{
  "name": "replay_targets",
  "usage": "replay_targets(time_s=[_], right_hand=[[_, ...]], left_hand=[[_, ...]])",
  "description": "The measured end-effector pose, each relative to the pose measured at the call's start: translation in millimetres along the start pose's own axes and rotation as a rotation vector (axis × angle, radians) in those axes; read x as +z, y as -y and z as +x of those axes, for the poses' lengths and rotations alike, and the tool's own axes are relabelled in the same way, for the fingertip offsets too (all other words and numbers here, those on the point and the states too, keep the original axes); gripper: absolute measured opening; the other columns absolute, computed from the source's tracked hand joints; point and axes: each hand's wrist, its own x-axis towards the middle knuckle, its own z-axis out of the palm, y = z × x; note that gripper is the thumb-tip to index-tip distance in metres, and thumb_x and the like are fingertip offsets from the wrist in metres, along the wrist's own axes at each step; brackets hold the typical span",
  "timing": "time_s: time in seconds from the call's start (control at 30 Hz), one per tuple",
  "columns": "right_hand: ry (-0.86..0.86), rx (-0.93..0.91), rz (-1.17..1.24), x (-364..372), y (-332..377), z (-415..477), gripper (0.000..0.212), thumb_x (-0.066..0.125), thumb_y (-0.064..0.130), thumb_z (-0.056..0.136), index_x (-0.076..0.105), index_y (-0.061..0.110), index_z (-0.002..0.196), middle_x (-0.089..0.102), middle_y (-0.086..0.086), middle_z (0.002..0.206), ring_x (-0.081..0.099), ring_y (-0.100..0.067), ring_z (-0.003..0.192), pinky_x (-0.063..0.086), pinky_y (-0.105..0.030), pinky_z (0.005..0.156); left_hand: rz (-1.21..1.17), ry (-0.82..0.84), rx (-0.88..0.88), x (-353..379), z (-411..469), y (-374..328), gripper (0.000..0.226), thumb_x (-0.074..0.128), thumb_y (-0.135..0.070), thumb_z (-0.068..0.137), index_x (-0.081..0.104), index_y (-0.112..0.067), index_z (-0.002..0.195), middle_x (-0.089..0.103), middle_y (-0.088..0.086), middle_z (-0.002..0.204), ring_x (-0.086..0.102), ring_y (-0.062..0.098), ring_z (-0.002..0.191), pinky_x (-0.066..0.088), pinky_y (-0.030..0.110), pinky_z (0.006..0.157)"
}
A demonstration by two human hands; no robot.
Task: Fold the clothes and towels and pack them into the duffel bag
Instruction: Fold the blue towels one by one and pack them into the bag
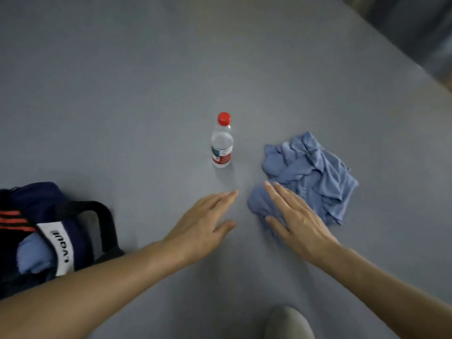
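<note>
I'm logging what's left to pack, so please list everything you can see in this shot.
table: one, grey, fills most of the view.
water bottle: one, clear with a red cap and a red-and-white label, upright near the table's middle.
crumpled cloth: one, blue, on the table to the right of the bottle; cannot tell whether it is a garment or a towel.
duffel bag: one, navy with orange stripes and a black handle, at the left edge.
light blue cloth: one, inside the duffel bag.
rounded object: one, pale grey, at the bottom edge; too blurred to name.
left hand: one, fingers straight, over bare table in front of the bottle.
right hand: one, fingers straight, over the crumpled cloth's near edge.
</note>
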Motion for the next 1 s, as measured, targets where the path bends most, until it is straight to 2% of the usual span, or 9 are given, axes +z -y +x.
replay_targets(time_s=[0.13, 0.3, 0.43, 0.53, 0.6, 0.7, 0.77, 0.9, 1.0], right_hand=[[-0.071, 0.308, 0.057, 25, -70, -26, 0.072, 0.049, 0.048, 0.099, 0.012, 0.036, 0.159, 0.012, -0.001, 0.167, 0.012, -0.027, 0.154, 0.027, -0.048, 0.12], [-0.182, 0.477, 0.064, 62, -102, -15, 0.068, 0.061, 0.053, 0.092, 0.042, 0.023, 0.15, 0.041, -0.007, 0.152, 0.043, -0.034, 0.132, 0.043, -0.048, 0.104], [-0.264, 0.63, 0.061, 61, -96, 14, 0.058, 0.064, 0.059, 0.086, 0.054, 0.016, 0.124, 0.052, -0.008, 0.123, 0.051, -0.035, 0.109, 0.048, -0.048, 0.087], [-0.258, 0.716, 0.111, 46, -89, 27, 0.031, 0.056, 0.04, 0.096, 0.059, 0.016, 0.116, 0.054, -0.009, 0.122, 0.051, -0.036, 0.108, 0.047, -0.048, 0.089], [-0.349, 0.692, 0.174, 34, -85, 19, 0.021, 0.052, 0.034, 0.099, 0.064, 0.017, 0.096, 0.06, -0.006, 0.107, 0.054, -0.033, 0.098, 0.047, -0.043, 0.079], [-0.459, 0.625, 0.22, 3, -71, -1, 0.03, 0.046, 0.024, 0.1, 0.052, 0.019, 0.07, 0.06, 0.001, 0.075, 0.058, -0.031, 0.078, 0.037, -0.035, 0.064], [-0.52, 0.597, 0.259, -33, -55, -13, 0.028, 0.04, 0.02, 0.1, 0.052, 0.02, 0.074, 0.056, 0.003, 0.067, 0.054, -0.029, 0.068, 0.034, -0.035, 0.061], [-0.641, 0.453, 0.43, -126, -6, -24, 0.024, 0.038, 0.022, 0.1, 0.05, 0.035, 0.083, 0.058, 0.007, 0.072, 0.05, -0.018, 0.066, 0.034, -0.034, 0.061], [-0.549, 0.26, 0.481, -199, 50, -32, 0.025, 0.041, 0.02, 0.1, 0.047, 0.028, 0.077, 0.057, 0.006, 0.068, 0.052, -0.013, 0.062, 0.037, -0.032, 0.056]], left_hand=[[-0.008, 0.088, -0.039, 69, 73, -45, 0.068, 0.055, -0.028, 0.1, 0.021, -0.024, 0.159, 0.035, 0.004, 0.16, 0.032, 0.021, 0.146, 0.026, 0.029, 0.118], [0.018, 0.223, -0.135, 122, 101, -64, 0.067, 0.051, -0.027, 0.102, 0.017, -0.023, 0.16, 0.032, 0.001, 0.161, 0.035, 0.024, 0.144, 0.036, 0.036, 0.112], [0.016, 0.206, -0.158, 121, 84, -73, 0.062, 0.051, -0.018, 0.1, 0.028, -0.021, 0.158, 0.039, 0.003, 0.157, 0.039, 0.024, 0.141, 0.033, 0.029, 0.109], [0.026, 0.163, -0.169, 92, 62, -76, 0.058, 0.051, -0.014, 0.099, 0.035, -0.02, 0.155, 0.04, 0.0, 0.157, 0.038, 0.018, 0.142, 0.026, 0.021, 0.111], [0.043, 0.116, -0.183, 62, 43, -77, 0.055, 0.051, -0.018, 0.101, 0.038, -0.024, 0.154, 0.041, -0.004, 0.156, 0.037, 0.015, 0.142, 0.025, 0.022, 0.114], [0.079, 0.034, -0.189, 4, 10, -82, 0.049, 0.051, -0.023, 0.102, 0.043, -0.029, 0.15, 0.044, -0.012, 0.152, 0.038, 0.01, 0.14, 0.024, 0.019, 0.113], [0.087, -0.017, -0.201, -38, -18, -87, 0.043, 0.052, -0.024, 0.102, 0.049, -0.031, 0.145, 0.048, -0.017, 0.146, 0.041, 0.007, 0.137, 0.025, 0.016, 0.109], [0.048, -0.139, -0.226, -112, -82, -108, 0.033, 0.054, -0.035, 0.1, 0.057, -0.041, 0.133, 0.052, -0.029, 0.133, 0.046, 0.0, 0.131, 0.032, 0.02, 0.109], [-0.001, -0.224, -0.249, -166, -140, -137, 0.031, 0.059, -0.033, 0.099, 0.059, -0.045, 0.128, 0.055, -0.031, 0.127, 0.047, -0.011, 0.121, 0.033, 0.016, 0.103]])
